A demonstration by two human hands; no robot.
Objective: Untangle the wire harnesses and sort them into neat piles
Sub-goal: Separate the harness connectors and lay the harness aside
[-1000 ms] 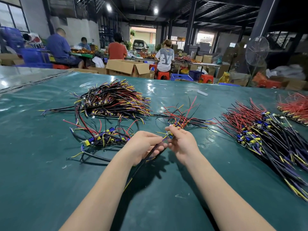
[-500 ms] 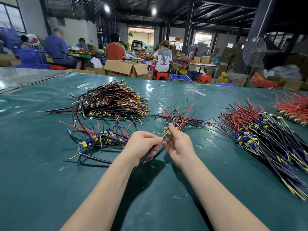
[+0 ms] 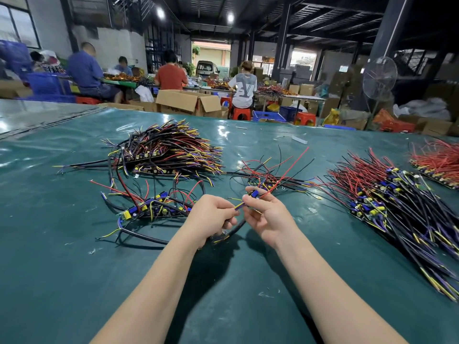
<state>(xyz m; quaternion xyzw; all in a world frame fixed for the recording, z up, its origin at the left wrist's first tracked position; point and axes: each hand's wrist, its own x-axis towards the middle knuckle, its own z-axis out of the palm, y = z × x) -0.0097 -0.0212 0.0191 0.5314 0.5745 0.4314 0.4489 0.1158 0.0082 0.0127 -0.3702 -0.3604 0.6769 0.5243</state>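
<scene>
While both hands meet low over the dark green sheet-covered worktop [image 3: 74, 269], one wire harness of black, red, yellow and purple leads with a small blue component [image 3: 254, 194] is held off the surface between them. Left hand [image 3: 211, 217]: fingers [image 3: 227, 216] curled, pinching a yellow-and-purple lead end and gathering the thick black cable that loops below the palm. Right hand [image 3: 269, 216]: thumb and forefinger tips closed on the blue component end, the other fingers loosely bent beneath. A red lead runs up from this grip toward the small loose tangle of red and black wires [image 3: 270, 173] just behind the hands; whether it is caught there I cannot tell. Piles on the worktop: a large fanned pile of black, yellow and purple harnesses [image 3: 169, 150] at back left, a long pile of red and black harnesses [image 3: 387, 194] at right, and a mostly red pile [image 3: 439, 162] at the far right edge. An unsorted clump with blue and yellow components [image 3: 151, 207] lies front left, near the left hand. Step in hand, as judged: straightening a single harness lifted out of the tangle. Next move calls for drawing the leads out parallel, checking that the red lead runs free, then laying the harness on the matching pile with its component end aligned.
</scene>
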